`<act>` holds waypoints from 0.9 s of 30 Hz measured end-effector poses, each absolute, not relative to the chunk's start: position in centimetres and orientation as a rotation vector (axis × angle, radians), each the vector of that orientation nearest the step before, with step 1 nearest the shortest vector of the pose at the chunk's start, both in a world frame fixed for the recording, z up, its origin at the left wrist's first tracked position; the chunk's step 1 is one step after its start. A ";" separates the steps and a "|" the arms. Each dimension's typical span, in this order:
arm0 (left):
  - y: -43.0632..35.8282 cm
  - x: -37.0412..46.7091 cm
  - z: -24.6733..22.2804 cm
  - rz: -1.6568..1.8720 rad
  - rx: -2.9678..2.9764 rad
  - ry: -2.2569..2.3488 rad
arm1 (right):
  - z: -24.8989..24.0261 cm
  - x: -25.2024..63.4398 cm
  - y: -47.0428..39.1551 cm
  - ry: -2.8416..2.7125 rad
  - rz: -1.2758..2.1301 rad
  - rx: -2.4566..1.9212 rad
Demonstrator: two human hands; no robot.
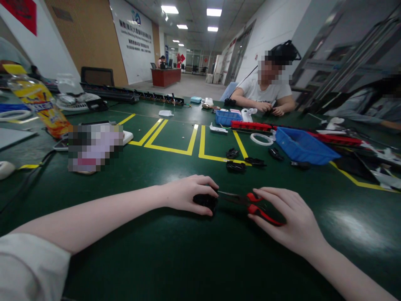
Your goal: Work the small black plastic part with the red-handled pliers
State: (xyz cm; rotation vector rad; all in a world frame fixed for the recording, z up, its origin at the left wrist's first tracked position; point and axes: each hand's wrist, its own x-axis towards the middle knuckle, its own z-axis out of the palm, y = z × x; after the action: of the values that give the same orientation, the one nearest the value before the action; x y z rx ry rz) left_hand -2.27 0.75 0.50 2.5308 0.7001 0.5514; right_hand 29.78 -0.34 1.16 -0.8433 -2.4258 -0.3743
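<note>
My left hand (188, 193) rests on the green table (175, 251) and grips a small black plastic part (205, 200) between thumb and fingers. My right hand (290, 217) holds red-handled cutters (260, 209), with the thin blades pointing left and touching the black part. Both hands sit close together near the table's front middle.
Several loose black parts (235, 166) lie beyond my hands by the yellow floor-tape lines. A blue bin (302, 146) stands right, a smaller blue tray (228, 118) behind it. A person sits across the table. A drink bottle (39, 102) and white devices stand at left.
</note>
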 end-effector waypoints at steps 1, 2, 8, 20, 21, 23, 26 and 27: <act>0.8 -2.3 0.5 0.545 2.532 0.704 | 1.1 29.7 -0.3 -2.431 -0.352 -0.850; 0.8 -2.3 0.5 0.540 2.531 0.705 | 1.0 29.6 -0.4 -2.437 -0.337 -0.855; 0.8 -2.1 0.3 0.608 2.491 0.665 | 0.8 29.2 -0.6 -2.469 -0.299 -0.837; 0.8 -2.2 0.5 0.544 2.500 0.660 | 1.1 29.0 -0.7 -2.496 -0.249 -0.805; 0.8 -2.2 0.5 0.543 2.501 0.659 | 1.1 29.1 -0.7 -2.499 -0.250 -0.801; 0.9 -2.2 0.5 0.551 2.501 0.655 | 1.1 29.2 -0.6 -2.504 -0.245 -0.794; 0.9 -2.2 0.4 0.564 2.503 0.648 | 1.1 29.4 -0.4 -2.515 -0.245 -0.790; 0.9 -2.2 0.4 0.563 2.506 0.648 | 1.1 29.5 -0.4 -2.519 -0.251 -0.787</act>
State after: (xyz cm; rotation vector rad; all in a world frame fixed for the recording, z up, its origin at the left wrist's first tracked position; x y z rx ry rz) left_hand -2.25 0.89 0.40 2.5060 0.6484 0.5634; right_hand 29.52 -0.37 1.11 -0.7874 -2.5195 -0.2507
